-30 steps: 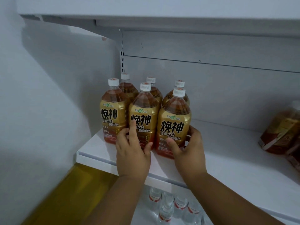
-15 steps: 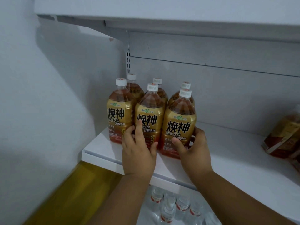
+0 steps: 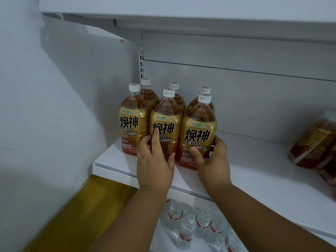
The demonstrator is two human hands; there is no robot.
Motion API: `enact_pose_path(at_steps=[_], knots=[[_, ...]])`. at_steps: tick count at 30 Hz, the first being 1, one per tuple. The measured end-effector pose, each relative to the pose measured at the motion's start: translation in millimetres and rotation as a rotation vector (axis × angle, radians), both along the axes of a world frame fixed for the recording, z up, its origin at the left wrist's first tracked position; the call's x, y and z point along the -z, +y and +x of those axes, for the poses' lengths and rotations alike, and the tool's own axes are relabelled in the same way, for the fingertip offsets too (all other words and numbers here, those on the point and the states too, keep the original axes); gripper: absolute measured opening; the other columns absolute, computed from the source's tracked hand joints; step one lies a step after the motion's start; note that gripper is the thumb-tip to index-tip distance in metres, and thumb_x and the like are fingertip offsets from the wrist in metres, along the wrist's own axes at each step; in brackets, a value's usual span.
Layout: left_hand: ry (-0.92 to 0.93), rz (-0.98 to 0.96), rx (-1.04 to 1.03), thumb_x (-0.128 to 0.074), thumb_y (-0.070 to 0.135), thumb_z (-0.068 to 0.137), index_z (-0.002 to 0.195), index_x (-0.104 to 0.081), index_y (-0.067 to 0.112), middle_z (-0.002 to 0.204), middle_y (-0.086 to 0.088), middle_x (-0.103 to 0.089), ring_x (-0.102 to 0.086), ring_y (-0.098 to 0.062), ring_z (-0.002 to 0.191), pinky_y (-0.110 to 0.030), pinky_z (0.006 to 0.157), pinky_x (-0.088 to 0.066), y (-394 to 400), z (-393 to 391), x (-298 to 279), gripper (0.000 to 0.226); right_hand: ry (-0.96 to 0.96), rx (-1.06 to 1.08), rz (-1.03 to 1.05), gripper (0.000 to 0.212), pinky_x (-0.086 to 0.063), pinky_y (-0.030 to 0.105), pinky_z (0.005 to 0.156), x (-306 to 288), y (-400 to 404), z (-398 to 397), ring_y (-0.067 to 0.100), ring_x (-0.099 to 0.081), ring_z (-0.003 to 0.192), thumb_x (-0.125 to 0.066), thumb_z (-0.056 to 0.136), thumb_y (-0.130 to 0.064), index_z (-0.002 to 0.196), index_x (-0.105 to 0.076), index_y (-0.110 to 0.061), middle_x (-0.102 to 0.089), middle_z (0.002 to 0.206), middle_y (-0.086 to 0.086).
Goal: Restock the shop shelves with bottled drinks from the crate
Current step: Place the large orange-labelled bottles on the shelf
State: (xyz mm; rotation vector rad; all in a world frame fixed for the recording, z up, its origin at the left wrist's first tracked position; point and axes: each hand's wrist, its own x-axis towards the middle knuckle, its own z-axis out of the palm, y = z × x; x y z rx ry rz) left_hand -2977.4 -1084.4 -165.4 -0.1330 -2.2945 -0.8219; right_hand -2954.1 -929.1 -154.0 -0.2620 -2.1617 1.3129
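Several amber drink bottles with gold labels and white caps stand in two rows at the left end of a white shelf (image 3: 116,163). My left hand (image 3: 154,160) wraps the base of the front middle bottle (image 3: 166,124), its index finger pointing up the label. My right hand (image 3: 212,160) grips the lower part of the front right bottle (image 3: 199,130), thumb in front and fingers behind. The front left bottle (image 3: 131,119) stands free beside them. Both gripped bottles rest upright on the shelf.
A white wall closes the shelf on the left. Another shelf (image 3: 200,8) hangs above. Wrapped gold-label bottles (image 3: 314,142) lie on the shelf at the far right. Small clear water bottles (image 3: 189,222) fill the shelf below. Yellow floor (image 3: 81,215) shows at lower left.
My hands stay on the same two front bottles. The view has drifted a little, so the bottles sit slightly further right in frame.
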Motion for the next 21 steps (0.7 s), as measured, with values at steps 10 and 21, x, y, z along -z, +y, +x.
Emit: enact_pose_path(at_steps=[10, 21], knots=[[-0.106, -0.028, 0.039, -0.076, 0.034, 0.086, 0.158, -0.021, 0.019, 0.144, -0.018, -0.041, -0.045, -0.037, 0.128, -0.045, 0.096, -0.050, -2.4, 3.6, -8.4, 0.092, -0.053, 0.033, 0.030, 0.065, -0.055, 0.048, 0.096, -12.6, -7.3, 3.9, 0.017, -0.058, 0.116, -0.072, 0.085, -0.047, 0.138, -0.043, -0.024, -0.052, 0.132, -0.002], [-0.200, -0.023, 0.215, -0.073, 0.027, 0.088, 0.152, -0.030, 0.025, 0.149, -0.005, -0.035, -0.043, -0.027, 0.135, -0.042, 0.109, -0.046, -21.7, 28.3, -24.3, 0.077, -0.157, 0.056, 0.048, 0.047, -0.055, 0.047, 0.094, -32.3, -13.9, 14.1, 0.023, -0.064, 0.111, -0.068, 0.091, -0.042, 0.131, -0.048, -0.027, -0.065, 0.122, -0.001]])
